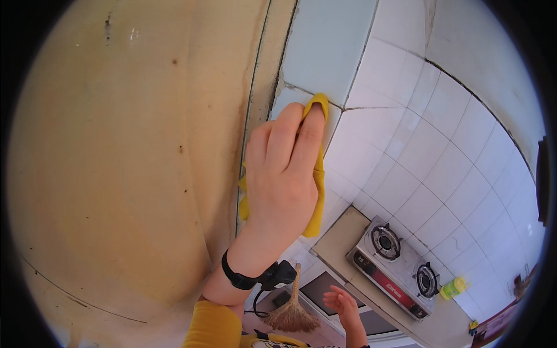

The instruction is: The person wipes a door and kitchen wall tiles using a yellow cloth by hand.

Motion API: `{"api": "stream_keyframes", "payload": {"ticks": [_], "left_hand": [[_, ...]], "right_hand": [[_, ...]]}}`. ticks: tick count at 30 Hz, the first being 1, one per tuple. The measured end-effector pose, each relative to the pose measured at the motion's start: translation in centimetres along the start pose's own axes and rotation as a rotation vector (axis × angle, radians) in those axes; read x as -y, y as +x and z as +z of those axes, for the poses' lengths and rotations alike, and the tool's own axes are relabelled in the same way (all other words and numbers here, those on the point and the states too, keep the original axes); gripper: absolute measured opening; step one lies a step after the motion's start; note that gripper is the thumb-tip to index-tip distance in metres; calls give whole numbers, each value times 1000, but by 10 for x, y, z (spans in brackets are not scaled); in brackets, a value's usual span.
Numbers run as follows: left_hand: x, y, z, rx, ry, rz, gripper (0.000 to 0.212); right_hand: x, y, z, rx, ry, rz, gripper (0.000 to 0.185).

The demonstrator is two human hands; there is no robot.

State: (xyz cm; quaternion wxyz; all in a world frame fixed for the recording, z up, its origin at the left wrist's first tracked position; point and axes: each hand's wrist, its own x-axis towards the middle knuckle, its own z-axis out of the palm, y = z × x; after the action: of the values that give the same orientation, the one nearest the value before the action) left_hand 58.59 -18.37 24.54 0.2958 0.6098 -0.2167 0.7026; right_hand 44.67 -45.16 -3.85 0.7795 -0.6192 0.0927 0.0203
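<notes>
My left hand [283,174] reaches up and grips a folded yellow cloth [319,209]. The cloth lies against a narrow strip of pale tiles [326,48], and one fold wraps over my fingertips. My thumb is hidden behind the hand. A black strap with a small device [278,275] circles my left wrist. Lower down, my right hand [343,306] hangs in the air with its fingers apart, holding nothing. From this angle it appears in front of the counter's lower part.
A broad, stained yellowish surface [130,174] fills the left side. White wall tiles [417,174] rise behind a two-burner gas stove [391,269] on a counter [337,239]. A green-yellow container [453,288] stands beside the stove. Below my left wrist is a straw broom [293,311].
</notes>
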Motion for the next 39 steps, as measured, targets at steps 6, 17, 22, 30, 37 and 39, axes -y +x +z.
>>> {"api": "stream_keyframes", "payload": {"ticks": [6,17,22,30,37,39], "left_hand": [[-5,2,-2,29,12,-4,37],[7,-2,-2,100,118,-108,41],[8,-2,-3,112,70,-143,41],[9,2,-3,144,140,-168,39],[5,1,-5,135,104,-90,40],[8,6,-5,176,168,-148,40]], "right_hand": [[-1,-2,-1,-23,3,4,37],[-6,-4,-2,-24,11,0,36],[-10,-2,-4,1,8,13,36],[-12,-6,-4,-10,-1,36,37],[-8,-7,1,-15,-4,53,37],[-7,-4,3,-8,-8,50,37]]}}
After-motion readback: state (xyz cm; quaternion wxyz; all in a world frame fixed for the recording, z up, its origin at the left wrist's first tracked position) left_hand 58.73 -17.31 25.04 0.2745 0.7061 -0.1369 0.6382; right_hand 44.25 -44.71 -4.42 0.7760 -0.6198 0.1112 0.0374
